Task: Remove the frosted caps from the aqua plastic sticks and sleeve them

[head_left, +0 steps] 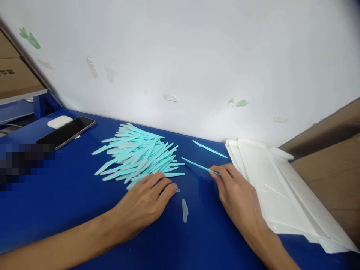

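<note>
My right hand (234, 189) pinches one end of a thin turquoise stick (197, 164), whose other end points left toward the pile. At the near edge of a heap of turquoise sticks (140, 150) is my left hand (150, 197), fingers curled together. A small clear piece shows at its fingertips, mostly hidden. One more turquoise stick (209, 149) lies alone on the blue table (157, 245), beyond my right hand. Between the hands rests a small translucent blade-shaped cap (185, 210).
White plastic sleeves (270, 180) are stacked at the right. A dark phone (67, 132) and a white case (59, 122) lie at the back left. Cardboard boxes (332, 168) stand at the far right, another box (19, 75) at the left. A white wall (182, 56) rises behind the table.
</note>
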### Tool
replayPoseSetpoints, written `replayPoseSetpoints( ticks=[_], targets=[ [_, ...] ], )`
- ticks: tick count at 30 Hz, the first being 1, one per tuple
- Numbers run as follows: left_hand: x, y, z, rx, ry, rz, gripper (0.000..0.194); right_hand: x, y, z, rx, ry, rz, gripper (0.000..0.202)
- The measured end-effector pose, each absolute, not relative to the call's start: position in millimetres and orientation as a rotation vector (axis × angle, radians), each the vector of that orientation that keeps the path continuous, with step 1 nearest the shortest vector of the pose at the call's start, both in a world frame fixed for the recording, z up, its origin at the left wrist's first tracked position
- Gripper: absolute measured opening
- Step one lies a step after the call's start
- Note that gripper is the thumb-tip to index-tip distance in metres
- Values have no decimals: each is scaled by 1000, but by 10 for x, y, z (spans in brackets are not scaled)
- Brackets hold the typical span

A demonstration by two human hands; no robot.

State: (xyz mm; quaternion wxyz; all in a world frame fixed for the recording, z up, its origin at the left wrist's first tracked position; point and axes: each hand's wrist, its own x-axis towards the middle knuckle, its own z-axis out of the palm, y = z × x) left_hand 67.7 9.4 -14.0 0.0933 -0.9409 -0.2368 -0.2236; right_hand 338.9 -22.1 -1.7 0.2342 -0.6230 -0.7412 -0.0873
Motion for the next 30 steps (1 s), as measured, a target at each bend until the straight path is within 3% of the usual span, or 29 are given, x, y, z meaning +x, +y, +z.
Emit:
replayPoseSetpoints(
  ticks=[13,30],
  targets=[
    [481,403,-13,-2525,-858,-682,56,3347,-221,-53,-1339,-2051,-102,16],
    [478,403,-52,-2718,-788,-760,54,3320,-246,-37,-1243,-2101,-175,25]
  ],
)
